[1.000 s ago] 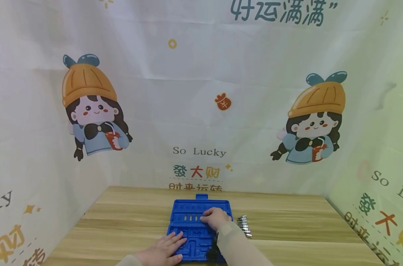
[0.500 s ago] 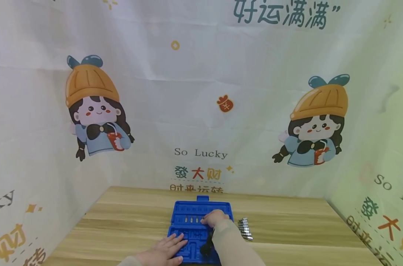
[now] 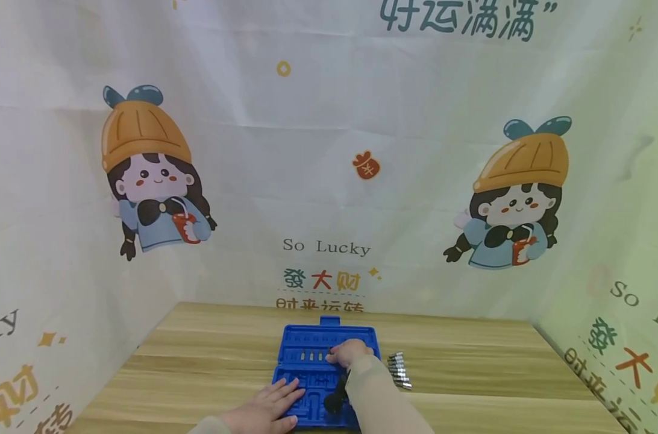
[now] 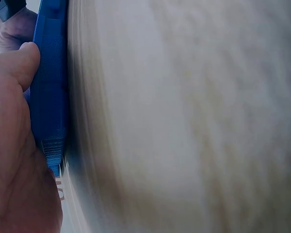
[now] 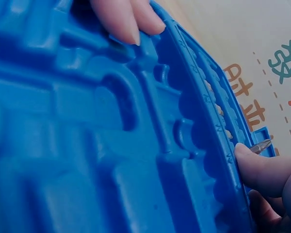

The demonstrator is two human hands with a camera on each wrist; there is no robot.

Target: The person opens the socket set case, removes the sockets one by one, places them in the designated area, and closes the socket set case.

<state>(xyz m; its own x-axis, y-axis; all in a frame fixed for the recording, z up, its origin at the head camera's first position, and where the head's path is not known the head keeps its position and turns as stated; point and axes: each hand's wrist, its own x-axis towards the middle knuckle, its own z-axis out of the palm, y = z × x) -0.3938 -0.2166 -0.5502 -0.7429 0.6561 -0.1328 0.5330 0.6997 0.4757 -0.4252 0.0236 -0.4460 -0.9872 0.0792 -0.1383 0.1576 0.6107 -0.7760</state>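
Note:
An open blue plastic tool case lies on the wooden table, its lid folded back at the far side. My left hand rests on the near left part of the case with fingers straight; its fingertips show in the right wrist view. Over the right half of the lid is my right hand, pinching a small metal screwdriver bit with a pointed, fluted tip. Left of those fingers, several bits stand in the lid's row of slots.
Several silvery sockets lie in a column right of the case, on the table. A black wrist device hangs over the case's near right part. A printed cloth hangs behind and at both sides.
My right wrist and forearm have turned slightly to the left, while the fingers stay at the same part of the lid. My left hand has kept its place on the case.

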